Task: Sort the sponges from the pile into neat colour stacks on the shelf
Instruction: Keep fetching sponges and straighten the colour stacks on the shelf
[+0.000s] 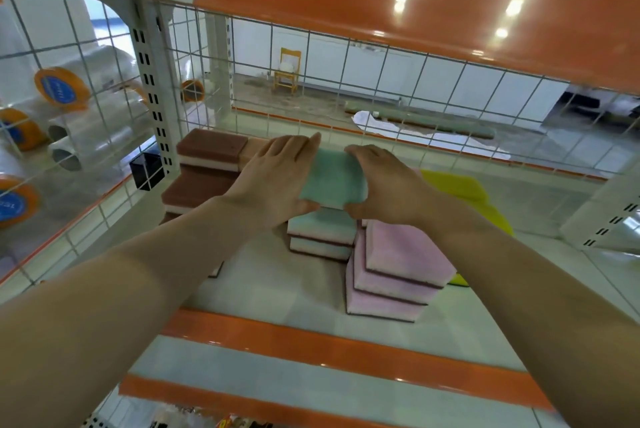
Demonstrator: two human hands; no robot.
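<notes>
Fingers of both hands clasp the green sponge (332,178) above its stack (322,237).

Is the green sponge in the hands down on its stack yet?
Cannot tell. Both hands, left and right, grip the green sponge right over the green stack; any gap is hidden.

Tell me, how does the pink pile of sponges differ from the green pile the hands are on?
The pink stack is pink foam; the green stack is mint green. No hand touches the pink stack, while the left hand and right hand hold the top green sponge from either side. The pink stack sits nearer the shelf's front edge, the green stack further back. Both are layered sponges with dark scouring faces.
</notes>
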